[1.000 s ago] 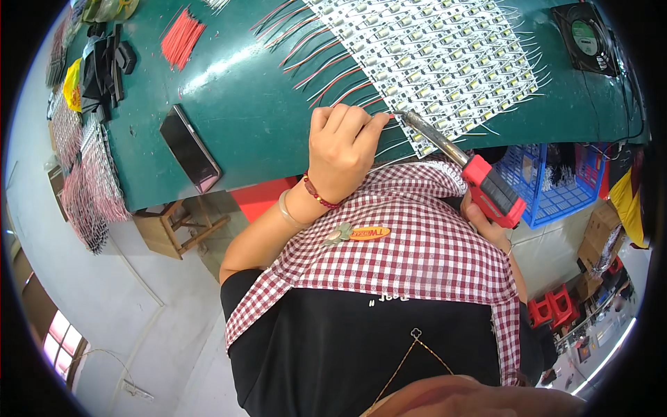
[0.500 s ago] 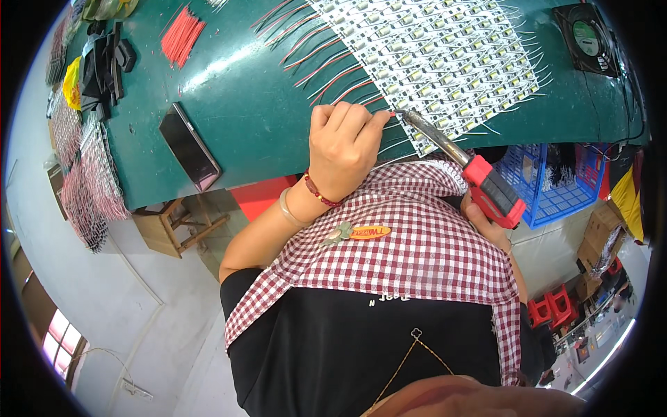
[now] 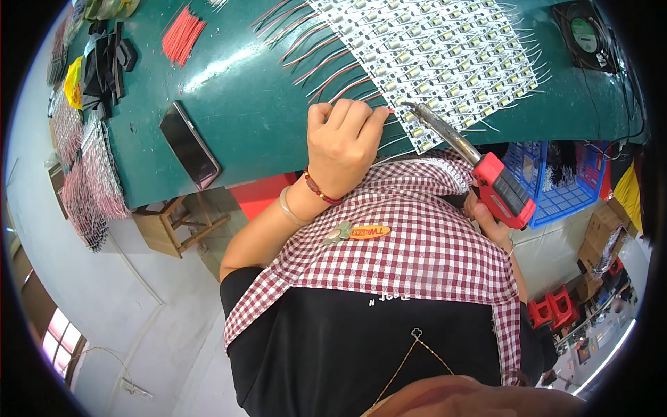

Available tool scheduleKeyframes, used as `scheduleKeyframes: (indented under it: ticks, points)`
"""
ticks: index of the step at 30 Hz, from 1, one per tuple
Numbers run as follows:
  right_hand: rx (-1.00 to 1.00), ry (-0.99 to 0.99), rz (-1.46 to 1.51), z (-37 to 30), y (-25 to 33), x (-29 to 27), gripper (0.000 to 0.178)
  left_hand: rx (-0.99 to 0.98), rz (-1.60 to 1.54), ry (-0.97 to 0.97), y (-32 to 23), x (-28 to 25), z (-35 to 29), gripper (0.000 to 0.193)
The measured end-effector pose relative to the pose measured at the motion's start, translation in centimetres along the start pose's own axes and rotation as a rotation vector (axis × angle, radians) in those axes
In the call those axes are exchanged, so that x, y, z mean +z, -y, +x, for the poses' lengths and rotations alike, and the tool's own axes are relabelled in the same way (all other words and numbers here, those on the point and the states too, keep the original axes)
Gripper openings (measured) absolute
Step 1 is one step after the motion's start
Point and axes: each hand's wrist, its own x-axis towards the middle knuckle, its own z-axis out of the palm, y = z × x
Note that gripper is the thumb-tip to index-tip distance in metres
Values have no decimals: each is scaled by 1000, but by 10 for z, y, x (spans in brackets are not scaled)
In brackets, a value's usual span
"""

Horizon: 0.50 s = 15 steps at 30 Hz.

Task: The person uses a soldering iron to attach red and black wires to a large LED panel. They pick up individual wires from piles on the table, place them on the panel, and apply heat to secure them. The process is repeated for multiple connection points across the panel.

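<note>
My left hand (image 3: 345,147) is closed at the left edge of a white panel of small LED circuit boards (image 3: 445,66). Pinched between its thumb and forefinger is a thin red wire (image 3: 391,111), its end at the panel's edge. My right hand (image 3: 490,224) grips a soldering iron (image 3: 504,189) with a red and black handle, partly hiding the fingers. The iron's metal shaft slants up and left over the panel, its bent tip just right of the wire end. Whether the tip touches the board I cannot tell. Red, black and white wires (image 3: 340,69) stick out along the panel's left side.
On the green table (image 3: 257,132) lie a black phone (image 3: 190,146) and a bundle of red wires (image 3: 183,37). A small black fan (image 3: 586,36) stands at the far right. Wired strips (image 3: 90,174) hang over the left end. A blue plastic basket (image 3: 556,198) sits below the table edge.
The soldering iron and my right hand have shifted a little to the right, and the tip has moved up from the wire end. My left hand has barely moved.
</note>
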Motion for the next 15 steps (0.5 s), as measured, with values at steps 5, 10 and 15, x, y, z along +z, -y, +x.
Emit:
scheduleKeyframes:
  ticks: [5, 10, 15]
  points:
    - [-21, 22, 15, 3, 1, 1, 18, 3, 50, 12, -2, -1, 2, 20]
    - [-54, 25, 7, 1, 6, 3, 17, 0, -10, -35, -9, -13, 3, 24]
    - [24, -1, -32, -7, -5, 2, 18, -1, -151, 38, -11, -7, -7, 28]
